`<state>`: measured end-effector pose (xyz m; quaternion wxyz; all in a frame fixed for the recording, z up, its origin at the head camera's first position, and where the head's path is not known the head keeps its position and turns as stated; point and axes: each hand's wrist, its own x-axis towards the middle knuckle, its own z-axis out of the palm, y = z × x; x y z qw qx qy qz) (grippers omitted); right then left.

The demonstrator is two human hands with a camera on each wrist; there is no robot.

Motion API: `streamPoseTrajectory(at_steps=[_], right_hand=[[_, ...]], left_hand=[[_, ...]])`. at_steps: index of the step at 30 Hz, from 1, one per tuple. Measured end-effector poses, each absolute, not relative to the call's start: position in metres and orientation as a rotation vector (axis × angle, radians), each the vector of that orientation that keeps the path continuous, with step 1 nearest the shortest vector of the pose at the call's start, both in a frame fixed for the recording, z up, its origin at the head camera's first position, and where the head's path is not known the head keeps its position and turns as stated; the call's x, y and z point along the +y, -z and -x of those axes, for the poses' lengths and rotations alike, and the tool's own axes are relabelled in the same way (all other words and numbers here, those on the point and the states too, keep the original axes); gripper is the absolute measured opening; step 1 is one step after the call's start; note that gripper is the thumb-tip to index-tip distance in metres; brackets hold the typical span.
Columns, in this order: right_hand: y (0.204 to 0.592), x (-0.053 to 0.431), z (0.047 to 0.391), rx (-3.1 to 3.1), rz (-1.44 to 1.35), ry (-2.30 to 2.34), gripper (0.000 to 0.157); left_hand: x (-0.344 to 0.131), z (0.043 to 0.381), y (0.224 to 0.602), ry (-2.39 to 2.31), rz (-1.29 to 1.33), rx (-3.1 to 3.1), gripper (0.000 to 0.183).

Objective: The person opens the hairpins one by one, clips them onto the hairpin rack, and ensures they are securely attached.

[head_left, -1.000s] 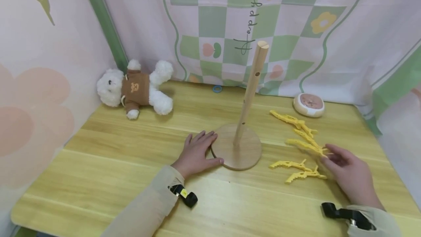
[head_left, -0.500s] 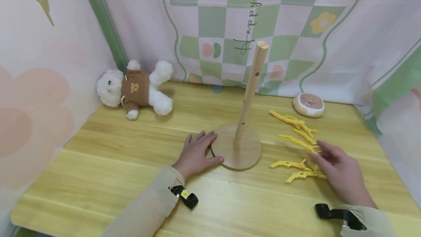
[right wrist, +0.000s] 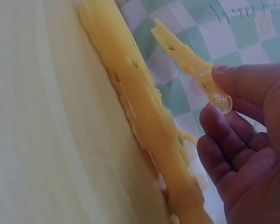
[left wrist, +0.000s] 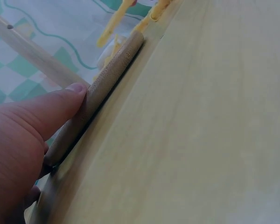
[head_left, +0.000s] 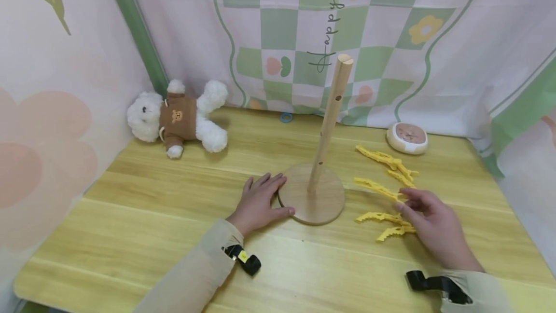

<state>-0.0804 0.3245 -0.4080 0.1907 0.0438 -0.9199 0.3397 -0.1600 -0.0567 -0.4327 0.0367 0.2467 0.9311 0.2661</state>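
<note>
In the head view my left hand (head_left: 258, 205) lies at the left rim of a round wooden base (head_left: 327, 202), fingers spread and touching its edge. The left wrist view shows the thumb (left wrist: 67, 100) against this rim. From the base rises a wooden pole (head_left: 331, 115) with several drilled holes. My right hand (head_left: 434, 224) pinches one end of a long, jagged yellow plastic hair clip (head_left: 374, 187) between thumb and fingers. Its split tip points away from the hand in the right wrist view. Similar clips (head_left: 384, 158) lie beside and partly behind this hand.
A white plush toy (head_left: 180, 117) in a brown shirt lies at the back left. A small blue ring (head_left: 286, 117) is near the back edge, and a round white device (head_left: 407, 138) stands at the back right. Printed curtains (head_left: 282, 28) border the table.
My right hand has moved left towards the base, carrying the pinched hair clip with it. The left hand and the wooden stand have stayed in place.
</note>
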Motion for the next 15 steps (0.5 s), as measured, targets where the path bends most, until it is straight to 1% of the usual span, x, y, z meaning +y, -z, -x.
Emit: streamPoseTrajectory(at_steps=[15], right_hand=[[0.409, 0.297, 0.083, -2.601, -0.243, -0.962, 0.032]], left_hand=[[-0.057, 0.159, 0.427, -0.853, -0.774, 2.836, 0.086]])
